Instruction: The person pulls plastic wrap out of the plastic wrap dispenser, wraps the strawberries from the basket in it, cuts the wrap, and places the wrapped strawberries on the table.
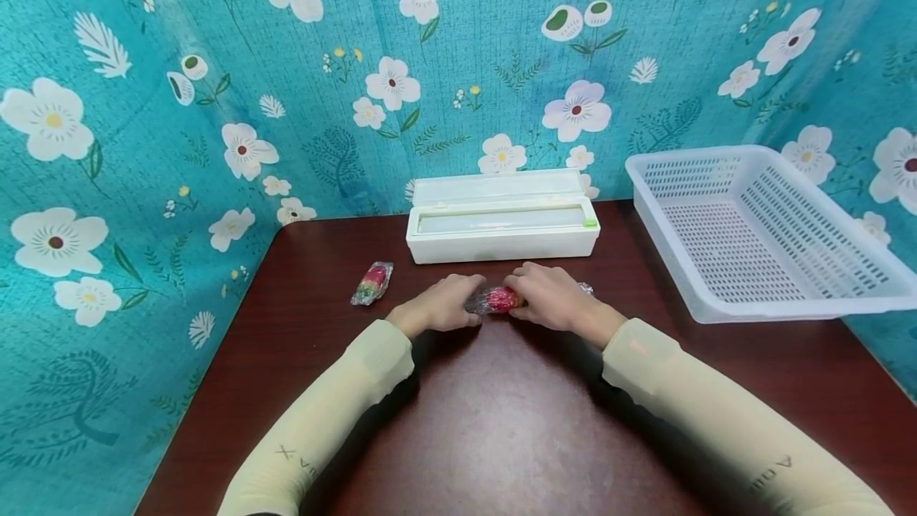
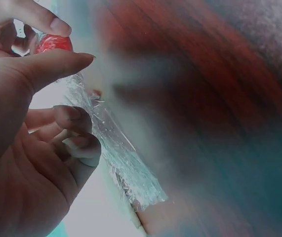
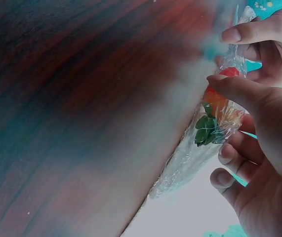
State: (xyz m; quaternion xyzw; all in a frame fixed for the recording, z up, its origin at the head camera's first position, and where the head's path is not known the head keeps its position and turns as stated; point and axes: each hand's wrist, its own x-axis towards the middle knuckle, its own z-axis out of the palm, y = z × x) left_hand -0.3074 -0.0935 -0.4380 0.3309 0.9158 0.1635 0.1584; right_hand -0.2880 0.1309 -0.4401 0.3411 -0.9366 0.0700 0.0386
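Observation:
A bundle of red and orange pieces with green leaves [image 3: 206,129], wrapped in clear cling film, lies crosswise between the two hands, close over the tabletop. My right hand [image 1: 555,297] grips the bundle around its red and orange part, thumb on the near side. To its left, my left hand [image 1: 447,301] pinches the gathered film [image 2: 84,91] between thumb and fingers. A loose tail of film [image 2: 136,180] runs on past the left fingers. Film also extends beyond the leafy end, under the right fingers. The palms hide part of the bundle in the head view.
A second film-wrapped bundle [image 1: 372,283], red and green, lies left of the hands. Behind them stands a white cling film dispenser [image 1: 501,247] with its lid raised and a green slider. A white perforated basket [image 1: 705,305] sits at the right. Floral cloth [image 1: 344,102] hangs behind the table.

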